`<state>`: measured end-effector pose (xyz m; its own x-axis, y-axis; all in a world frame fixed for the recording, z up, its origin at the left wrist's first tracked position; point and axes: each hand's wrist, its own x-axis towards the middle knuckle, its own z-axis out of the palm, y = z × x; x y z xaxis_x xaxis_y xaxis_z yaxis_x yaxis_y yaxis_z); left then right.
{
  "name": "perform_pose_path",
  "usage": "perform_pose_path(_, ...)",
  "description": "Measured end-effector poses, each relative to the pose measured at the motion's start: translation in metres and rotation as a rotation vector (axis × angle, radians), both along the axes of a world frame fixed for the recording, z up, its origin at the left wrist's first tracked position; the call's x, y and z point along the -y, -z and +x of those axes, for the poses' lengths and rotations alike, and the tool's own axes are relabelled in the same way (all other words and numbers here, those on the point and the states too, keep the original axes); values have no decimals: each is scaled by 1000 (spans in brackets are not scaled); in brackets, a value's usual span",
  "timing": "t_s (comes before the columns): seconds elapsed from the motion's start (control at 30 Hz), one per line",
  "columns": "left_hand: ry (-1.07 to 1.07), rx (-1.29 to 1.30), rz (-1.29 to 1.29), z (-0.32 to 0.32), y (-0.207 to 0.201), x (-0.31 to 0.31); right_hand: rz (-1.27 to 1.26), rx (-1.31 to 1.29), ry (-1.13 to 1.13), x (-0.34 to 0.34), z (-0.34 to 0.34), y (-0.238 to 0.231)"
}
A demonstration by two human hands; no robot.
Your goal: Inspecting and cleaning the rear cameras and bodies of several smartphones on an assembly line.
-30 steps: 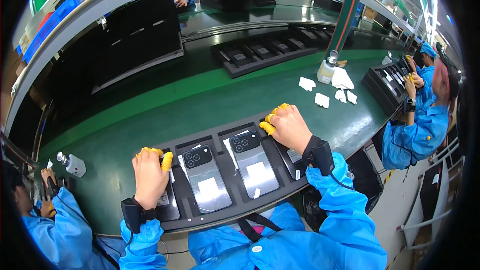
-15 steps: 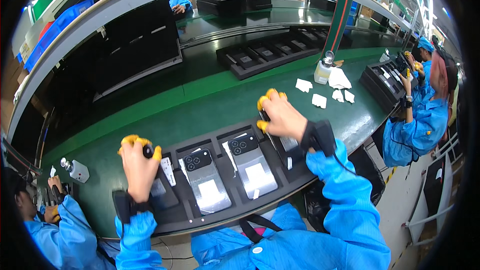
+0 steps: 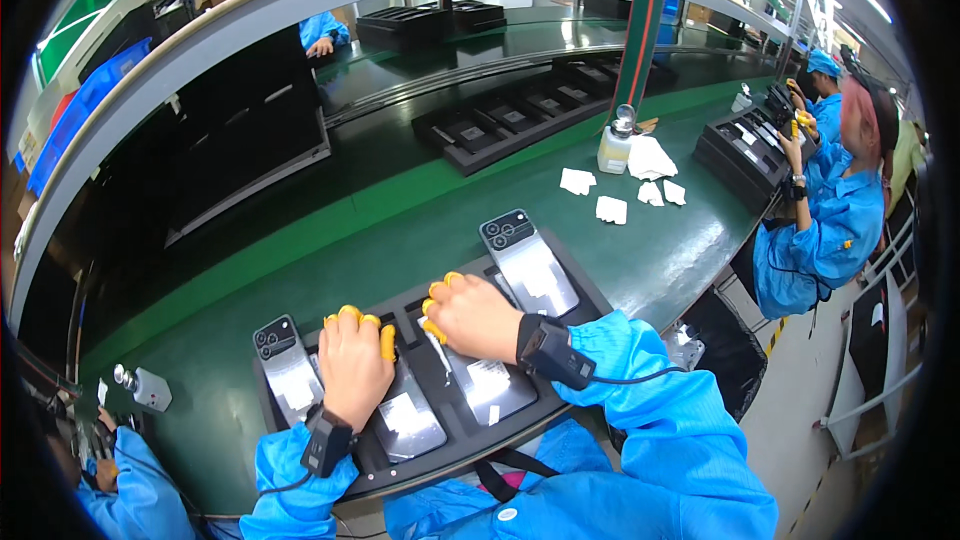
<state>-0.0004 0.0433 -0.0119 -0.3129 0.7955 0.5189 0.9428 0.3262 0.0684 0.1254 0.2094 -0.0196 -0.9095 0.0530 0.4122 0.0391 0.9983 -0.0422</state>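
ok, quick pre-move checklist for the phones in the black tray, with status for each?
1. Left hand rests flat on the second grey phone from the left, yellow finger cots on: ok.
2. Right hand rests flat on the third grey phone: ok.
3. Whether either hand grips its phone or only presses on it: cannot tell.
4. Leftmost grey phone and rightmost grey phone lie camera side up in their slots in the black moulded tray, untouched: ok.
5. White wipes and clear dispenser bottle lie apart from the tray on the green bench: ok.
6. Black wrist straps with cords on both wrists: ok.
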Motion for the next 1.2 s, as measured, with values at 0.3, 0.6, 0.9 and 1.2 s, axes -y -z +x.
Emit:
perform_pose_path(0.3,-73,48,-126,7,5,3,-93,-114,56,5,8,-15)
perform_pose_path(0.6,-127,150,18,30,-34,0,-230,15,208,-3,-21,-46)
perform_pose_path(0.9,-215,222,85,-13,-37,-42,-382,50,224,-33,-56,-20)
perform_pose_path(1.2,-227,275,102,-36,-18,-37,-349,-107,173,-77,84,-76)
